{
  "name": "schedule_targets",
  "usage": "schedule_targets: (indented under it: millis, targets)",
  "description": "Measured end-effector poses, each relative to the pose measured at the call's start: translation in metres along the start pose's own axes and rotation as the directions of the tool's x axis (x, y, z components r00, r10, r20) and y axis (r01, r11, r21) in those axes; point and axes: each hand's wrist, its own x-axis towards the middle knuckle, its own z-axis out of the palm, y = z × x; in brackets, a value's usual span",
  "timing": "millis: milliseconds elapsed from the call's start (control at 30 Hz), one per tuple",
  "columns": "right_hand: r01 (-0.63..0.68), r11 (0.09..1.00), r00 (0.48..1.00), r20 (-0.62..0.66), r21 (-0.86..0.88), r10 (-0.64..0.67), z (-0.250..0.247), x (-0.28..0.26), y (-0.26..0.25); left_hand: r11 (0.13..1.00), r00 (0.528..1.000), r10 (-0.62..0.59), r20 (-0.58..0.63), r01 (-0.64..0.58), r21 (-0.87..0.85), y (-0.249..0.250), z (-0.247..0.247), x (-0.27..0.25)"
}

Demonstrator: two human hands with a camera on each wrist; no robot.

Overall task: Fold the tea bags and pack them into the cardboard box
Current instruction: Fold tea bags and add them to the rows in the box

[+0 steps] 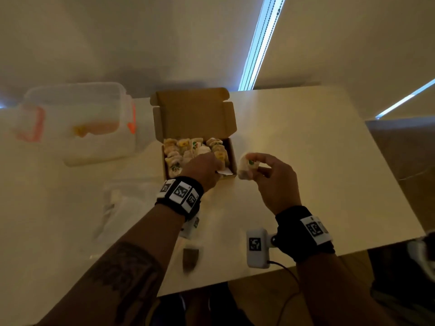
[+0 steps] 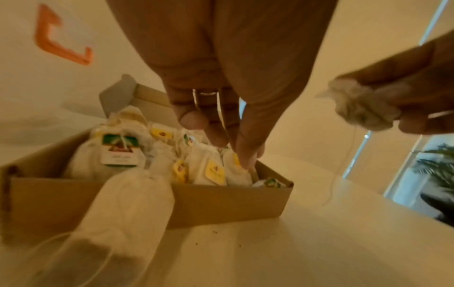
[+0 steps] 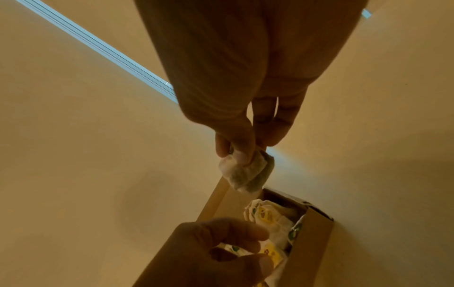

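Note:
An open cardboard box (image 1: 231, 150) stands mid-table, packed with several folded tea bags (image 1: 179, 151) bearing yellow and green tags. My left hand (image 1: 213, 164) reaches into the box's near right corner. Its fingers (image 2: 218, 134) point down among the bags there and touch them; a gap shows between fingers and thumb. Just right of the box and above the table, my right hand (image 1: 253, 164) pinches a crumpled, folded tea bag (image 3: 248, 170) between thumb and fingertips. The bag's string (image 2: 343, 155) hangs loose below it.
An unfolded tea bag (image 1: 190, 257) lies near the table's front edge. A clear plastic bag (image 1: 122, 208) lies to the left of my left forearm. A clear lidded tub with orange clasps (image 1: 77, 123) stands at the back left. The table (image 1: 317, 161) ends close on the right.

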Motion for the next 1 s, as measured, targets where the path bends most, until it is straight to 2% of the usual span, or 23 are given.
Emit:
schedule_targets:
  millis: [167, 300, 500, 600, 733, 800, 1000]
  targets:
    - [0.013, 0.999, 1.000, -0.008, 0.052, -0.013, 0.000, 0.007, 0.007, 0.999, 0.996, -0.016, 0.082, 0.018, -0.027, 0.008, 0.008, 0.018]
    - [0.035, 0.997, 0.999, 0.005, 0.062, -0.035, 0.003, 0.011, 0.016, 0.994, 0.990, -0.092, 0.107, 0.097, -0.041, 0.007, 0.012, 0.026]
    - [0.024, 0.999, 0.999, 0.042, 0.042, -0.026, 0.012, 0.014, 0.031, 0.979, 0.992, -0.129, 0.009, 0.128, -0.158, -0.003, 0.007, 0.030]
    - [0.016, 0.998, 0.998, 0.055, 0.053, -0.019, 0.017, 0.016, 0.035, 0.986, 0.991, -0.134, -0.001, 0.133, -0.103, -0.009, 0.001, 0.038]
    - [0.029, 0.998, 0.997, 0.066, 0.059, -0.033, 0.027, 0.026, 0.038, 0.998, 0.997, -0.063, -0.053, 0.062, -0.021, -0.011, -0.005, 0.046]
    - [0.040, 0.999, 0.995, 0.088, 0.027, -0.043, 0.035, 0.036, 0.040, 0.999, 0.997, -0.044, -0.070, 0.044, 0.005, -0.013, -0.007, 0.049]
    - [0.105, 0.971, 0.986, 0.147, -0.215, -0.074, 0.068, 0.067, 0.041, 0.998, 0.994, -0.056, -0.098, 0.054, -0.021, -0.020, -0.007, 0.054]
